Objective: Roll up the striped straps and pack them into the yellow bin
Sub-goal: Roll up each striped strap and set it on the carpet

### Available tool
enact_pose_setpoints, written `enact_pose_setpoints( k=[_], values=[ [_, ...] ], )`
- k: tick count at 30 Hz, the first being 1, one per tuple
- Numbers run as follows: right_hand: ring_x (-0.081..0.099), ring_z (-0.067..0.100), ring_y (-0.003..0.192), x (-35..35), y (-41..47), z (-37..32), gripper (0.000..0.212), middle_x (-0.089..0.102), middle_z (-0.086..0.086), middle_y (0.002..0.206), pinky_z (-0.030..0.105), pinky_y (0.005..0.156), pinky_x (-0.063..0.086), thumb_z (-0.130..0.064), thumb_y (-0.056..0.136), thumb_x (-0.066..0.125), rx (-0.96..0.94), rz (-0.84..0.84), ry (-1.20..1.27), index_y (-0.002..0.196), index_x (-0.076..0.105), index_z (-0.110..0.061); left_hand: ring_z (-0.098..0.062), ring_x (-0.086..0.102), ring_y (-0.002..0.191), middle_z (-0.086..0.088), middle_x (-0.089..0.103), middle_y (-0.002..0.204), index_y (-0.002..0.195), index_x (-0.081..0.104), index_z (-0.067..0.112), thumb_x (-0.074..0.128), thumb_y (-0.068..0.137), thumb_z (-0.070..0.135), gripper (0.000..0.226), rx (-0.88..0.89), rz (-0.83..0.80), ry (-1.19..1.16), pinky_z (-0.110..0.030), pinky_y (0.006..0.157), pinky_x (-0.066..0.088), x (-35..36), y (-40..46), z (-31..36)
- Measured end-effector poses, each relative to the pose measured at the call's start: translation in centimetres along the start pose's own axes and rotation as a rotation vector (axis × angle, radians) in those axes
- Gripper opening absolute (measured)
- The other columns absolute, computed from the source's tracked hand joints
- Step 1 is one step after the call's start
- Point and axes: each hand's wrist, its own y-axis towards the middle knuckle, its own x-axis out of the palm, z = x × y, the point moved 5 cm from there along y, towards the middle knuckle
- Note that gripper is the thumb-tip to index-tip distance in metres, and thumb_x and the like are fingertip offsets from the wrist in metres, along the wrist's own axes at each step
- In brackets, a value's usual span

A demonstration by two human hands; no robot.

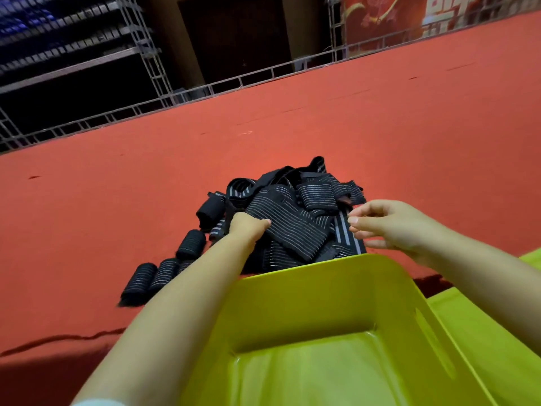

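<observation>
Nearest the camera, the yellow bin point(336, 317) sits empty, its far rim just short of the pile, so nothing is packed yet. Both forearms reach over and beside it.

The left hand point(248, 225) is dug into the near left side of the pile of loose striped straps point(292, 218); its fingers are curled closed on a wide strap point(295, 227), though how much cloth they hold is hidden under the fold. The right hand point(386, 224) hovers at the pile's right edge, fingers narrowed to a pinch near a strap with broad grey stripes point(345, 234); I cannot tell whether they touch it.

The step in hand looks like freeing one strap for rolling. Doing it well means lifting a single strap clear, not a tangled bunch: the left hand should draw its strap up while the right finds that same strap's free end, then pulls it flat before rolling tightly from one end.

To the left, several rolled straps point(164, 271) already lie on the red surface point(117, 200), well apart from the bin; they still need moving in. Beyond the pile, the surface runs to a metal railing point(205, 89).
</observation>
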Motion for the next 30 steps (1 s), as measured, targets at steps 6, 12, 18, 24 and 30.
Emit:
enact_pose_setpoints(
  k=[6, 12, 18, 24, 30],
  values=[
    [0.064, 0.010, 0.079, -0.6, 0.3, 0.7, 0.003, 0.066, 0.000, 0.088, 0.024, 0.069, 0.050, -0.017, 0.090, 0.064, -0.009, 0.007, -0.013, 0.089, 0.063, -0.019, -0.017, 0.050, 0.062, -0.009, 0.053, 0.078, 0.095, 0.053, 0.003, 0.062, 0.086, -0.008, 0.017, -0.074, 0.054, -0.376, -0.027, 0.056, 0.044, -0.5, 0.6, 1.1],
    [0.065, 0.012, 0.097, 1.4, 1.5, -0.4, 0.021, 0.065, 0.005, 0.109, 0.030, 0.074, 0.055, -0.035, 0.091, 0.062, -0.012, -0.039, 0.077, 0.104, 0.061, -0.019, -0.014, 0.064, 0.074, -0.006, 0.065, 0.087, 0.102, 0.059, 0.002, 0.055, 0.090, -0.010, 0.017, -0.095, -0.194, -0.555, -0.022, 0.063, 0.050, -0.3, -1.8, 3.4],
    [0.067, 0.023, 0.093, 5.6, 2.7, -2.7, 0.022, 0.064, 0.008, 0.103, 0.037, 0.073, 0.058, -0.042, 0.088, 0.063, 0.126, -0.154, 0.399, 0.095, 0.055, -0.023, -0.014, 0.063, 0.081, -0.002, 0.066, 0.083, 0.086, 0.066, 0.013, 0.061, 0.088, -0.008, 0.021, 0.300, -0.483, -0.291, -0.023, 0.076, 0.051, 1.2, -7.2, 6.1],
    [0.058, 0.018, 0.073, 3.7, 2.8, -2.9, 0.016, 0.060, 0.006, 0.083, 0.029, 0.058, 0.051, -0.001, 0.089, 0.061, -0.011, 0.091, 0.435, 0.084, 0.057, -0.016, -0.012, 0.066, 0.090, 0.002, 0.070, 0.093, 0.096, 0.072, 0.022, 0.066, 0.090, 0.013, 0.012, 0.383, -0.538, -0.167, -0.030, 0.084, 0.052, 0.8, -8.8, 5.4],
    [0.062, 0.017, 0.076, 1.4, 0.1, -5.6, 0.030, 0.061, 0.006, 0.096, 0.024, 0.056, 0.054, 0.011, 0.083, 0.060, -0.264, 0.039, 0.515, 0.091, 0.062, -0.018, -0.029, 0.069, 0.090, -0.021, 0.070, 0.104, 0.116, 0.053, 0.006, 0.050, 0.099, 0.034, 0.033, -0.216, -0.529, -0.657, -0.041, 0.073, 0.054, -0.1, -9.2, 2.6]
  ],
)
